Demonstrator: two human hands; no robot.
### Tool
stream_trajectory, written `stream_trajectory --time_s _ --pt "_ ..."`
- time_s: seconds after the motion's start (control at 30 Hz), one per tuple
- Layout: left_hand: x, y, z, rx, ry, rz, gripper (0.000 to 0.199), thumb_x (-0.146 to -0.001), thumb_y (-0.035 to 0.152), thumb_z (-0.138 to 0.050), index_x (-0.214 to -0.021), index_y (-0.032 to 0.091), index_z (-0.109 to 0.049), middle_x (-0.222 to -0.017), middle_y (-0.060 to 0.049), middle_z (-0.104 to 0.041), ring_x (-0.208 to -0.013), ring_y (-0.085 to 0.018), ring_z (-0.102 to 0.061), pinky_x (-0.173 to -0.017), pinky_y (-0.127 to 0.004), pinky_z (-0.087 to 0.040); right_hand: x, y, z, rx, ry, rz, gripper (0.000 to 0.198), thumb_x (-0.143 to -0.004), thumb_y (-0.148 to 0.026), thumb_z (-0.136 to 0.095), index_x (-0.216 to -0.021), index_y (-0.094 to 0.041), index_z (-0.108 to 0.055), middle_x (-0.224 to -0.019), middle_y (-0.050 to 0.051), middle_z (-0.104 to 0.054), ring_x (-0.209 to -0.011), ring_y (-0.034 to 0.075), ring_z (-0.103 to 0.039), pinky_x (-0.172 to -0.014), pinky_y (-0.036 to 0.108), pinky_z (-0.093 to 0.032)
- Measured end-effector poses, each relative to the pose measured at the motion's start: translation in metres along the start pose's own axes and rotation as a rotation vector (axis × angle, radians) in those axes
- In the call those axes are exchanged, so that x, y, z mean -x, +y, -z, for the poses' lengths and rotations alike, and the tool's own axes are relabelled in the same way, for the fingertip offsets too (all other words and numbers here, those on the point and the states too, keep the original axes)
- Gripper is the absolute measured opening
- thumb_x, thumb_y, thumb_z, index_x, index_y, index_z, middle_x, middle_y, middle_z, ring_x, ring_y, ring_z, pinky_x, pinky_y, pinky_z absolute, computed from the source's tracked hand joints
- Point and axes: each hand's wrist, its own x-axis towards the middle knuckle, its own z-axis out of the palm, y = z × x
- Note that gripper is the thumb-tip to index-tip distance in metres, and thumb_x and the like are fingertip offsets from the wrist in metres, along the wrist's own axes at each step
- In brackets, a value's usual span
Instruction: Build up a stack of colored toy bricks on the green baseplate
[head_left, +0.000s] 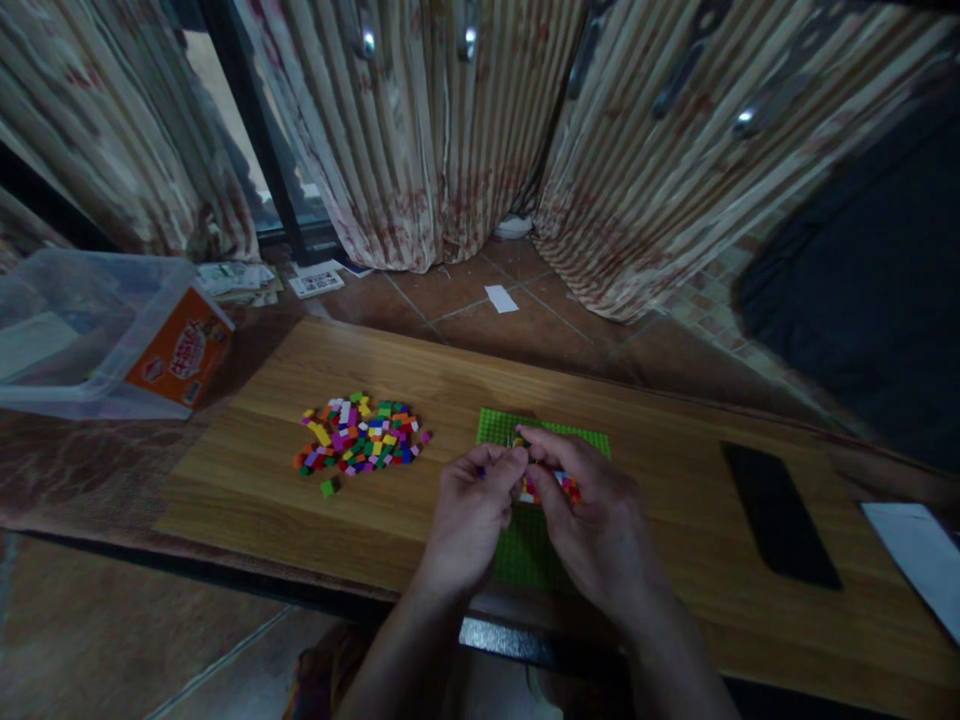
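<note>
My left hand (474, 505) and my right hand (592, 515) meet above a green studded baseplate (525, 560). The fingertips of both are pinched together around something small, partly yellowish, that they mostly cover; I cannot make out its kind. Under the fingers, several coloured bricks (568, 490), red, orange and white among them, sit on the baseplate. Part of that row is hidden by my hands. Off to the left on the board lies a loose pile of small toy bricks (367, 437) in many colours, with one light green brick (329, 487) apart from it.
The wooden board (675, 620) carries a black flat slab (780, 512) on the right, beside a white sheet (919, 560). At the left stands a clear plastic bin (97, 400) with an orange label. Papers (315, 280), a white slip (501, 298) and curtains (435, 160) are beyond.
</note>
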Motion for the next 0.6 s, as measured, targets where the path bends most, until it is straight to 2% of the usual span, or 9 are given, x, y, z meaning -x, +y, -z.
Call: stream_trajectory --time_s 0.2,0.4,0.6 --pt "-0.002 -0.003 0.002 0.076 -0.025 0.029 0.029 -0.062 0.034 -0.080 -0.065 0.012 -0.062 -0.051 0.006 -0.047 -0.039 0.000 -0.026 -0.038 -0.016 -0.015 0.002 0.001 -0.001 -0.069 0.024 -0.061 0.032 -0.089 -0.018 -0.051 -0.116 -0.028 -0.064 -0.105 0.003 -0.070 -0.094 0.018 -0.066 -0.086 0.037 -0.053" --pt "-0.001 -0.001 0.001 0.199 -0.060 0.115 0.027 -0.060 0.028 -0.080 -0.070 0.010 -0.063 -0.058 0.004 -0.053 -0.041 0.002 -0.023 -0.038 -0.013 -0.011 0.001 0.006 0.002 -0.252 0.063 -0.100 0.025 -0.090 -0.022 -0.055 -0.111 -0.029 -0.067 -0.105 0.002 -0.069 -0.095 0.017 -0.065 -0.083 0.032 -0.052" --pt "-0.004 0.001 0.002 0.238 0.005 0.087 0.024 -0.063 0.027 -0.076 -0.069 0.011 -0.060 -0.061 0.004 -0.052 -0.041 0.002 -0.024 -0.037 -0.014 -0.010 -0.003 0.016 0.012 -0.273 0.152 -0.081 0.019 -0.091 -0.028 -0.055 -0.103 -0.029 -0.069 -0.099 0.003 -0.066 -0.093 0.018 -0.064 -0.078 0.032 -0.053"
